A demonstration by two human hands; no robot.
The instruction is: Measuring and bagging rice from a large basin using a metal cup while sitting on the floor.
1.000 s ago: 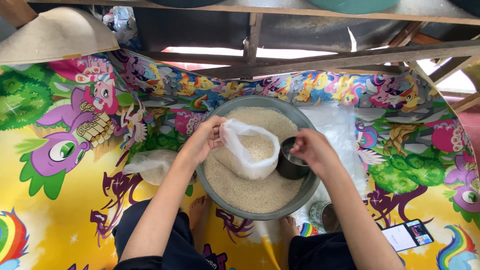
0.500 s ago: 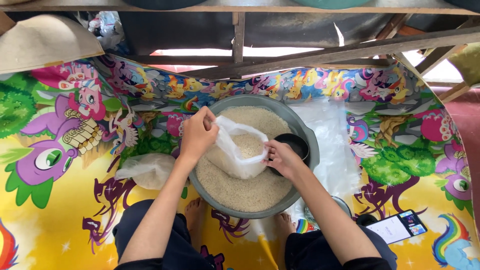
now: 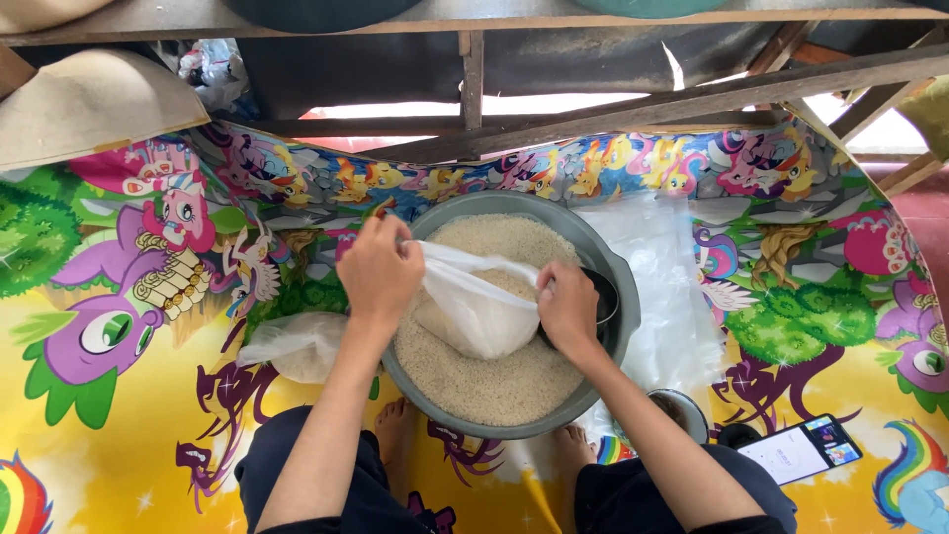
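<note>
We count one grey basin (image 3: 618, 297), one clear plastic bag (image 3: 474, 311) held over it, one dark scoop (image 3: 601, 297), a second filled bag (image 3: 292, 346), one stack of flat empty bags (image 3: 662, 287), one small bowl (image 3: 687, 410) and one phone (image 3: 799, 450), all on a cartoon-printed mat (image 3: 129, 396) on the floor.

Our left hand (image 3: 379, 272) is clenched on the bag's rim at the basin's left edge, fingers pinched over the plastic. Our right hand (image 3: 566, 307) is closed on the opposite side of the bag's mouth, beside the scoop; whether it grasps the scoop too we cannot tell.

The basin, in the middle of the mat, holds white rice (image 3: 494, 381) nearly to its wall. The held bag is partly filled with rice and rests on the heap. The second bag, left of the basin, also holds rice. The flat bags lie right of the basin, the bowl and phone toward the mat's near right corner.
</note>
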